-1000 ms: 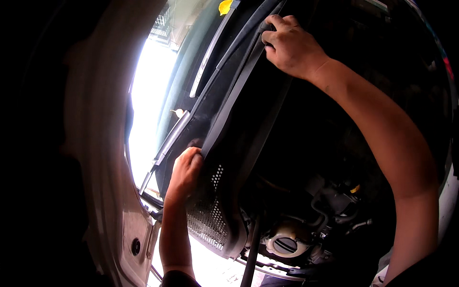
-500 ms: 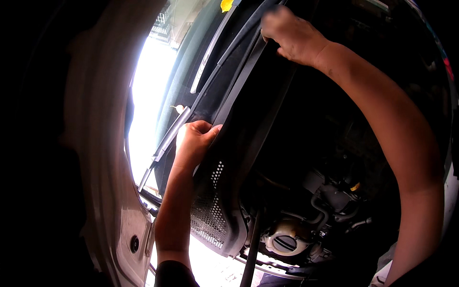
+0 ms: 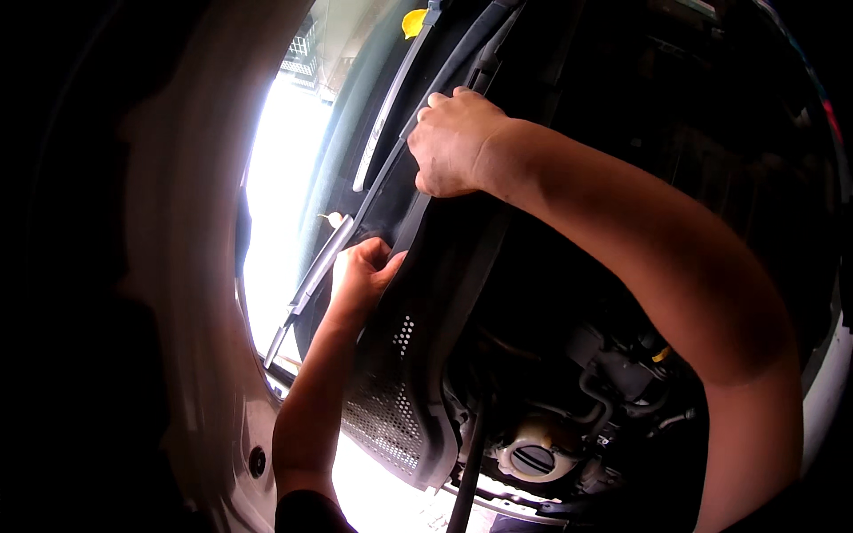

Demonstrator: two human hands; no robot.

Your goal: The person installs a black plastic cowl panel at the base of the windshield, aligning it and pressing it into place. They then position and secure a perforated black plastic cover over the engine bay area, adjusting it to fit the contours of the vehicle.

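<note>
A long black cowl panel (image 3: 413, 355) with a perforated mesh end runs along the base of the windshield. My left hand (image 3: 360, 271) is closed on the panel's raised edge, thumb against the near side and fingers bent over it. Farther along the same edge, my right hand (image 3: 453, 142) is closed with its fingers curled over the strip; the fingertips are partly hidden. A wiper arm (image 3: 320, 262) passes just left of my left hand and continues under or beside my right knuckles. The second wiper (image 3: 386, 115) lies beyond it on the glass.
The dark engine bay spreads to the right, with a round cream reservoir and its dark cap (image 3: 533, 459) and several hoses. A black rod (image 3: 469, 466) stands in front. On the left curves a body-coloured panel (image 3: 209, 355). A yellow leaf (image 3: 413, 23) rests near the far wiper.
My right hand has come nearer along the panel edge, toward my left hand. The left hand keeps its hold, and the view has shifted slightly.
</note>
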